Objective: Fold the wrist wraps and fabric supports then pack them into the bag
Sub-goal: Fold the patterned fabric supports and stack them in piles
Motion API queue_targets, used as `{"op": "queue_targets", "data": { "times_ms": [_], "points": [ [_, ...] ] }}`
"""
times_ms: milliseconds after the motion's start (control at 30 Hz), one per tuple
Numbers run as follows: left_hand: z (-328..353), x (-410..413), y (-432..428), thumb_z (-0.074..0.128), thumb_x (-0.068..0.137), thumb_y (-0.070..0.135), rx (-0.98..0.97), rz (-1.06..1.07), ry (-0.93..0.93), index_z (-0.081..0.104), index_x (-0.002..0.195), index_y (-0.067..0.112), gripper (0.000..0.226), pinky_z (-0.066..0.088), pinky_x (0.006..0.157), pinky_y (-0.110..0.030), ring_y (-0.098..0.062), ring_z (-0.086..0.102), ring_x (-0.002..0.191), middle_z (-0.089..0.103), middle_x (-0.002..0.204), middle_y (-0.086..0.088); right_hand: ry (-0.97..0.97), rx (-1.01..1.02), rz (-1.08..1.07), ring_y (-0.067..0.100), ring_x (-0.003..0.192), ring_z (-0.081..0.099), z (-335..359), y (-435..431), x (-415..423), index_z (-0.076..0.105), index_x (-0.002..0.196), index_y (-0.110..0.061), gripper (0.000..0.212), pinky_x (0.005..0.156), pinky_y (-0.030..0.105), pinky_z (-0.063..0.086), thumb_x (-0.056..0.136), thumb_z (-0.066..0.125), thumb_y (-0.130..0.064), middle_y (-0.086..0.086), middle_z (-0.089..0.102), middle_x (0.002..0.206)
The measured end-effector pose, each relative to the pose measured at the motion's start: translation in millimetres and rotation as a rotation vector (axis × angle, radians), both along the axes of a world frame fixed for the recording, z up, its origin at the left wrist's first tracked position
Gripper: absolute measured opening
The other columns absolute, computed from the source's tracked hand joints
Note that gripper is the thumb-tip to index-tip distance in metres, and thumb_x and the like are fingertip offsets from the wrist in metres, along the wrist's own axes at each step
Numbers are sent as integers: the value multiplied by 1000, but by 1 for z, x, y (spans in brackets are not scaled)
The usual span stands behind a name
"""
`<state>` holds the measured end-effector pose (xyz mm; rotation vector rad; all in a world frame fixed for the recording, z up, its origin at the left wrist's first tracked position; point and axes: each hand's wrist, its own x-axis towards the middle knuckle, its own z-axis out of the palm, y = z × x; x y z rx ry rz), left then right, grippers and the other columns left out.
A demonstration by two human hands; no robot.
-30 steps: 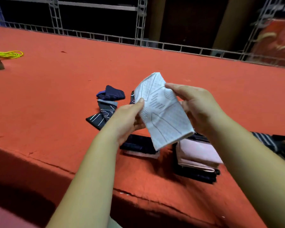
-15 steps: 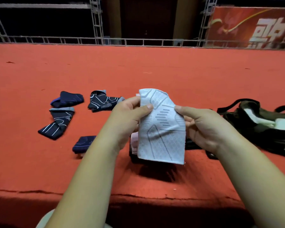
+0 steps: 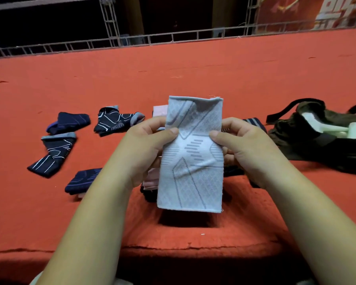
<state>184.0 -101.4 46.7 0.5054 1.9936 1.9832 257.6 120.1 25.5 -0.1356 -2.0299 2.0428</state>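
Observation:
A white knitted fabric support with grey line patterns hangs upright above the red carpeted platform. My left hand pinches its left edge and my right hand pinches its right edge, thumbs on the front. Behind it lies a pile of pink and dark supports, mostly hidden. Several navy supports lie to the left: one, one, one and one. A dark olive bag stands open at the right with white items inside.
The platform's front edge runs just below my forearms. A metal truss railing borders the far side, with a red banner behind it at the upper right.
The camera view swung right and down, bringing the bag into sight. The white support turned from tilted to upright and flatter between my hands, which now hold it at mid-height on both edges.

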Motion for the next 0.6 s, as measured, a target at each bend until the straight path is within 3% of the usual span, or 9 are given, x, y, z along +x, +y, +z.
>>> {"op": "queue_targets", "data": {
  "times_ms": [100,233,333,467,600],
  "points": [
    [2,0,1,62,104,9,9,-9,-28,78,118,18,23,42,64,-32,-18,59,65,74,94,-11,29,-50,31,26,86,64,-3,2,-1,78,111,-18,15,82,45,59,101,70,-10,10,72,98],
    [4,-2,2,61,103,6,29,-50,-63,78,116,17,24,52,62,-32,-24,50,78,65,101,-16,6,-216,110,26,86,70,-4,4,-2,78,114,-17,25,73,31,59,103,61,-2,21,77,111],
    [7,-2,2,60,102,3,58,-83,-108,77,118,12,25,60,58,-24,-16,50,70,58,98,-14,-16,-266,141,30,93,64,-1,6,-1,81,115,-15,29,84,34,57,104,57,-1,31,73,120],
    [10,4,2,54,100,-6,116,-109,-160,75,104,6,25,60,55,-24,-12,66,60,72,78,-7,7,-316,103,12,74,70,3,6,3,83,89,-14,45,68,23,61,103,45,5,7,80,93],
    [12,4,-1,40,100,-6,167,-90,-204,75,103,5,36,63,62,-31,-25,75,75,77,97,-18,52,-316,98,9,71,70,7,2,6,78,94,-2,35,61,19,56,103,44,-1,6,78,85]
  ]
}}
